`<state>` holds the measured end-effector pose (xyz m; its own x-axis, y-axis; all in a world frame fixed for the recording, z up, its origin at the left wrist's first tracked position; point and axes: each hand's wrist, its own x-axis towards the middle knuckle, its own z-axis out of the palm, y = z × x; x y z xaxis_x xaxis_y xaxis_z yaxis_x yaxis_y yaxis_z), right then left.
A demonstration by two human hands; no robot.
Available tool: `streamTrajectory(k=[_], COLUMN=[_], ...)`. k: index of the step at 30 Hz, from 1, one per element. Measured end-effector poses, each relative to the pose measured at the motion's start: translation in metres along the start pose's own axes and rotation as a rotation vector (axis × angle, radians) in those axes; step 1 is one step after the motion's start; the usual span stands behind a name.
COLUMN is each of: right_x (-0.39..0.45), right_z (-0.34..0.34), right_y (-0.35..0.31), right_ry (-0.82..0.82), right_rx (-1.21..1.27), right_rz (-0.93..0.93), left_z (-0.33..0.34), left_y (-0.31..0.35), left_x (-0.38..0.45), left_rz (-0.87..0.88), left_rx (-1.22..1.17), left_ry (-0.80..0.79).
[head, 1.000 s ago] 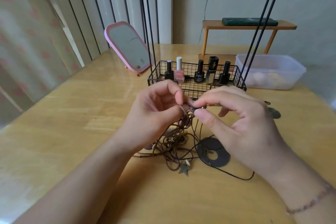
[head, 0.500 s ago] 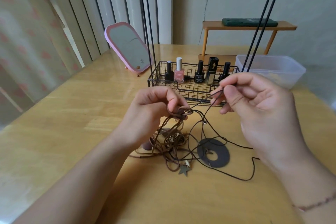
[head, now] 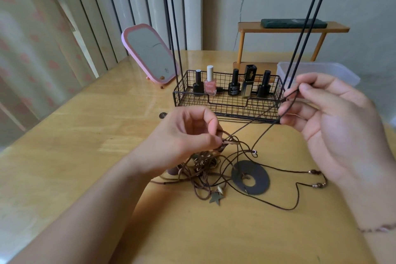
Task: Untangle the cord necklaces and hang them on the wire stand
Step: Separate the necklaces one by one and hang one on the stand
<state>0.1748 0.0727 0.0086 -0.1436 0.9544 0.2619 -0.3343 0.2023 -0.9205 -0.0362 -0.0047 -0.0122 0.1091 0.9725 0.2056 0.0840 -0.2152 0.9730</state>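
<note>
Left hand (head: 188, 135) pinches tangled cord necklaces (head: 205, 165) on table (head: 85, 135); right hand (head: 334, 126) pinches one dark cord (head: 257, 122), raised.

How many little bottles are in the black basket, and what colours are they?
Black bottles: 3
Pink bottle with white cap: 1
Black and silver square bottle: 1
Total in the wire basket: 5
</note>
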Motion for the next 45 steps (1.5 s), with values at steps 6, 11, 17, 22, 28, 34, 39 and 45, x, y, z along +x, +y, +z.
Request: streamTrajectory(k=[6,11,17,22,28,34,39,45], right_x=[-0.007,-0.028,-0.021,-0.024,-0.021,-0.002,-0.008,-0.014], right_z=[0.003,0.021,0.015,0.018,0.02,0.0,-0.012,-0.014], right_y=[0.017,0.026,0.032,0.031,0.026,0.021,-0.001,-0.003], right_ry=[-0.049,-0.421,-0.406,-0.375,-0.308,-0.258,-0.921,-0.865], right_rx=[-0.833,-0.935,-0.979,-0.874,-0.787,-1.143,-1.626,-1.699], right_rz=[-0.472,-0.712,-0.563,-0.343,-0.246,0.035,0.322,0.325], left_z=[-0.003,-0.009,-0.009,-0.009,-0.01,-0.016,-0.033,-0.048], left_y=[-0.004,-0.011,-0.01,-0.009,-0.01,-0.019,-0.018,-0.017], left_x=[0.004,0.005,0.005,0.005,0.006,0.01,0.014,0.015], left_rz=[0.025,0.023,0.013,0.026,0.01,0.02,0.053,0.054], left_rx=[-0.099,-0.113,-0.138,-0.103,0.132,0.418,0.371,0.359], left_ry=[0.033,0.067,-0.009,-0.026,0.103,0.327,0.629,0.811])
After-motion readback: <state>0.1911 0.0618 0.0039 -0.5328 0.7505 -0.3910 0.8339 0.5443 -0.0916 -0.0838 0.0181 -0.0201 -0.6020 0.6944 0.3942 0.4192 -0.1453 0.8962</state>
